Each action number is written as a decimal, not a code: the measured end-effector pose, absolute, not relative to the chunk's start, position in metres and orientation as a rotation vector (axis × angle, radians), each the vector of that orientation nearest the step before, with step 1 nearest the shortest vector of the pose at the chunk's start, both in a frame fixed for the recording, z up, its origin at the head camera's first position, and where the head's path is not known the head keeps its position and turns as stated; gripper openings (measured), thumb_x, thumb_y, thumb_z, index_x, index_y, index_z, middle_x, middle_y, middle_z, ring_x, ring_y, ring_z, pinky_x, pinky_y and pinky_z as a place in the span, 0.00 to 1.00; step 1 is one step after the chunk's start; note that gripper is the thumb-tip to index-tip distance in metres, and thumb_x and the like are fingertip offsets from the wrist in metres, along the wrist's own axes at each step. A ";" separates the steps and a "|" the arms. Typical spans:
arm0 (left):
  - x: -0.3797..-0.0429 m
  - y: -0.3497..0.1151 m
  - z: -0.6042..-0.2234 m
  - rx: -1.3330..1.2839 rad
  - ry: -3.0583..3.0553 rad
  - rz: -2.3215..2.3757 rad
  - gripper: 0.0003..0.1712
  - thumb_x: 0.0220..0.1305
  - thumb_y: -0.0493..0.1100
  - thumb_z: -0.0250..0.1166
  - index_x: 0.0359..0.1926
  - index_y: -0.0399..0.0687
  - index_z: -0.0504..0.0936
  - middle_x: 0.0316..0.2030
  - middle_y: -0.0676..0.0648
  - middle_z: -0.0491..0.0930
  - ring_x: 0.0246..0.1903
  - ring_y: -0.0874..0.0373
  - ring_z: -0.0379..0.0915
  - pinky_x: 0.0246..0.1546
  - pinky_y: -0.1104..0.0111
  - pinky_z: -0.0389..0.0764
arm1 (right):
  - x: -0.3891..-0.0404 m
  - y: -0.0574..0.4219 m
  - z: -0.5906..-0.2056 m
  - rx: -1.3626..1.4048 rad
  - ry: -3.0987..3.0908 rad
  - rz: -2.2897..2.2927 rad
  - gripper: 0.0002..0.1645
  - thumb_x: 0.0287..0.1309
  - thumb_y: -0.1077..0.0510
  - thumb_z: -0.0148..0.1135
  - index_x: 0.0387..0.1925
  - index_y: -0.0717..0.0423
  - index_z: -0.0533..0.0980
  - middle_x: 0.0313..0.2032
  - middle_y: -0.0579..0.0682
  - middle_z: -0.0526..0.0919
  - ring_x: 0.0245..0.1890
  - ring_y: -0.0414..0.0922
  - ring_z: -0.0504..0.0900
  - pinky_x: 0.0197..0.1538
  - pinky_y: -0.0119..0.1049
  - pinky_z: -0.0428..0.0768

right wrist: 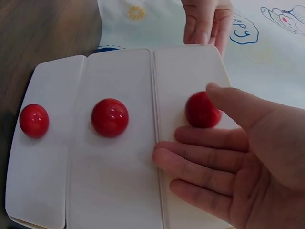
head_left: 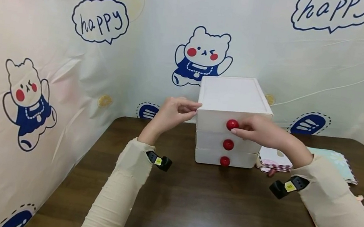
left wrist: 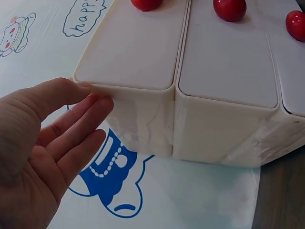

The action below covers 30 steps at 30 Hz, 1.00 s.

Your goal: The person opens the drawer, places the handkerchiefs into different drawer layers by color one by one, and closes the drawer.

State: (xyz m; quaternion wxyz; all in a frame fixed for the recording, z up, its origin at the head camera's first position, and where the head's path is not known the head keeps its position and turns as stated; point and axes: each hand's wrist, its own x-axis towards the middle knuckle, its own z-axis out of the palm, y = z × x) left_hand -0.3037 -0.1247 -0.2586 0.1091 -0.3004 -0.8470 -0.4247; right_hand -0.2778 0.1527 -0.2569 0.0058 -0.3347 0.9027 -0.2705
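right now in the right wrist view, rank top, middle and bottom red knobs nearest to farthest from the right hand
1. Top red knob, beside the right hand
2. Middle red knob, centre of the three
3. Bottom red knob, lowest, view's left side

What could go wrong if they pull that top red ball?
Maybe a few things. The top red knob is round and looks shiny, so the right hand could slip off it. The left hand only touches the white drawer box at a top corner, so a hard tug might make the box slide or tip. And fingers that close to the top drawer could get nipped if it opened and shut again.
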 end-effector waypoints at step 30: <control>-0.312 -0.131 -0.258 -0.954 -2.493 -1.318 0.17 0.56 0.34 0.65 0.49 0.45 0.81 0.34 0.48 0.79 0.34 0.56 0.78 0.37 0.71 0.79 | -0.267 0.132 -0.263 -0.530 2.963 -1.091 0.22 0.58 0.48 0.59 0.24 0.64 0.82 0.17 0.51 0.80 0.23 0.53 0.78 0.27 0.36 0.72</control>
